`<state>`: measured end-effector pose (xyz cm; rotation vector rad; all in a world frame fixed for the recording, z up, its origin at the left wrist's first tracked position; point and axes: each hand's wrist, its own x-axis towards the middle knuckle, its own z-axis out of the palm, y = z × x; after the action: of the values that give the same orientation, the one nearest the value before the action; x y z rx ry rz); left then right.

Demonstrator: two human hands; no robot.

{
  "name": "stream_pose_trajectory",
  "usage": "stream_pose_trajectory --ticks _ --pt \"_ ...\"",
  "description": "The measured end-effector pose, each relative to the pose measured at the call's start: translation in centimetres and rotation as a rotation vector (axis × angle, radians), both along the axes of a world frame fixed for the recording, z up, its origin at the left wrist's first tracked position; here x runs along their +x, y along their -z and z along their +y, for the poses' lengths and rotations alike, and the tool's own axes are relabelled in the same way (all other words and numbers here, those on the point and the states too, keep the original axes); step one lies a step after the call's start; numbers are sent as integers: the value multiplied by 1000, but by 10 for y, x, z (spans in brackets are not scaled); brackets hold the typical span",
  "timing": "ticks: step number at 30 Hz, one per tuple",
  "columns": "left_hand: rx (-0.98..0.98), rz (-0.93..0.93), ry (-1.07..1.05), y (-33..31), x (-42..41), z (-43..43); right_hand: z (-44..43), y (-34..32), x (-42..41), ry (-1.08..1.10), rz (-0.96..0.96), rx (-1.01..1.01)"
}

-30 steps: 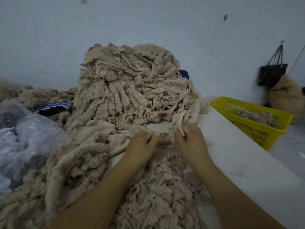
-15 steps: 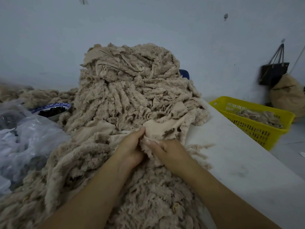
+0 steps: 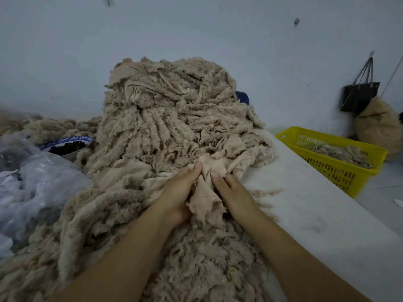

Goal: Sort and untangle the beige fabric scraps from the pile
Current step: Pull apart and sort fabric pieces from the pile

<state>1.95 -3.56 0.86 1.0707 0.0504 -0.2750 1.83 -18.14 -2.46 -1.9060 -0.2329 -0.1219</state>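
Note:
A tall pile of fuzzy beige fabric scraps [image 3: 170,118] rises at the middle of the white table [image 3: 305,203], and more scraps spread toward me over the table's left and centre. A smooth beige scrap [image 3: 205,192] with a frayed lower edge lies between my hands at the pile's foot. My left hand [image 3: 176,192] holds its left side, thumb on top near the upper end. My right hand [image 3: 233,192] grips its right side, with the thumb pressed onto the cloth. The fingers under the scrap are hidden.
A yellow slotted basket [image 3: 340,168] holding some beige scraps stands off the table's right edge. A clear plastic bag [image 3: 32,188] lies at the left, a blue-rimmed bowl [image 3: 67,146] of dark pieces behind it. A black bag [image 3: 359,95] hangs on the wall.
Both hands came together and drew a smooth scrap off the pile's foot toward me; it now lies folded lengthwise between them, its frayed end nearest me.

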Motion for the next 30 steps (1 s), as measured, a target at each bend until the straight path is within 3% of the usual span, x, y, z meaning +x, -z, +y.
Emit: stream_pose_trajectory --ticks 4,11,15,20,22,27,30 --pt "3 -25 -56 2 1 0 0 2 3 -8 -87 -77" --pt "-55 96 -159 1 6 6 -2 0 2 -88 -137 -91" --pt "34 166 -46 -1 5 4 -8 -2 3 -32 -58 52" --pt "276 21 135 0 2 2 -4 -1 3 -36 -33 48" --pt "222 38 65 1 4 2 -6 -1 4 2 -62 3" --pt "-126 129 -175 -5 18 29 -15 1 8 74 -119 -178" --pt "-194 161 -192 -6 19 42 -23 3 13 168 -65 -264"
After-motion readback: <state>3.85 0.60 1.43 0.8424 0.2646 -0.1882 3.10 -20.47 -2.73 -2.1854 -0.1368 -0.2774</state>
